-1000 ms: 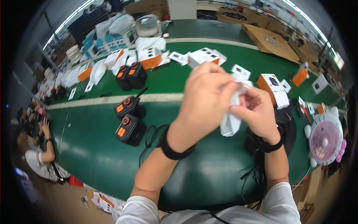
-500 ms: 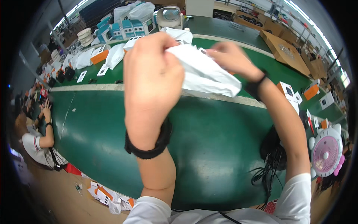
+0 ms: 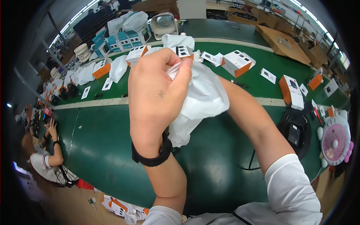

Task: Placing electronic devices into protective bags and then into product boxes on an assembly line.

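Note:
A crumpled white plastic bag (image 3: 204, 97) hangs in front of me above the green bench. My left hand (image 3: 159, 93) is closed on its upper edge, thumb and fingers pinching the plastic. From the right, my right forearm (image 3: 253, 116) reaches behind the bag. The right hand is covered by the bag; whether it is inside or behind it, and what its fingers do, I cannot tell. Just beyond the hands, white-and-orange boxes (image 3: 237, 63) and small white cards (image 3: 268, 75) lie along the raised green strip.
More bags and boxes line the strip at left, near blue boxes (image 3: 123, 39) and a white fan (image 3: 164, 23). At right are a standing white-and-orange box (image 3: 291, 92), a black coiled cable (image 3: 296, 131) and a pink fan (image 3: 335, 140). A co-worker (image 3: 47, 159) sits far left.
The bag has gone from stretched out sideways to hanging down, nearer me. My right hand has moved from its right end to behind it. My left hand keeps its pinch.

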Tool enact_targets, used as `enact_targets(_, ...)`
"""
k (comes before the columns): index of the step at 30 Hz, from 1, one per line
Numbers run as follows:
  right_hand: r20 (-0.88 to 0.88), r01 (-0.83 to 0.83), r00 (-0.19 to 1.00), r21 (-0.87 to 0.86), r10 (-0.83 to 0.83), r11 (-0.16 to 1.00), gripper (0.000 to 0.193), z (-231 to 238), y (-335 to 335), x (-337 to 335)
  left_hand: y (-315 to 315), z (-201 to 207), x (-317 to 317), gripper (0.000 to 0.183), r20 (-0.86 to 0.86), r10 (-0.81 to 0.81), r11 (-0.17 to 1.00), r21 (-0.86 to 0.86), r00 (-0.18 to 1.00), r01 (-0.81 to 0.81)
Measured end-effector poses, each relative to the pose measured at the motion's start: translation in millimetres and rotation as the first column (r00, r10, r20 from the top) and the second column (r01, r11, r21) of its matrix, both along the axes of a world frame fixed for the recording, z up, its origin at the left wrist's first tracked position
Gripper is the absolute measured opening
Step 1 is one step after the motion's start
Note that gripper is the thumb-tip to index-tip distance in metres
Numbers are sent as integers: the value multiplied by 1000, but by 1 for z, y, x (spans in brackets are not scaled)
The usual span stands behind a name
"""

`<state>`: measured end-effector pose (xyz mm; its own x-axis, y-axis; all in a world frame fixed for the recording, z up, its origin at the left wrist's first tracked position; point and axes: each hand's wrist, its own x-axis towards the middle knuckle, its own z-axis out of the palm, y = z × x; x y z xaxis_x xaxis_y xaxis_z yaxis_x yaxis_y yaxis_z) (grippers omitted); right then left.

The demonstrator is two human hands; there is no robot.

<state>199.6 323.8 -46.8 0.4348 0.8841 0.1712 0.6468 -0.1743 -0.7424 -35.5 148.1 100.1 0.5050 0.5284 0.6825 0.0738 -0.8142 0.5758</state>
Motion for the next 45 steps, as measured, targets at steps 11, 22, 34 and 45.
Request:
enact_targets(11,-682,340,656,649,322,681,39,125,-372,-10,-29,-4,40,19,151,-120,993,3,981,120)
enact_targets(22,128,-70,992,676,-23,734,70,83,-443,-63,-93,-30,83,18,502,-612,358,-513,611,780)
enact_targets(34,-452,454,864,516,-219,726,40,55,-463,25,-189,-55,129,19,248,-462,877,-19,852,481)
enact_targets(45,-730,521,580,674,363,523,47,63,-465,-14,-163,-58,169,20,684,-318,568,-417,657,710)
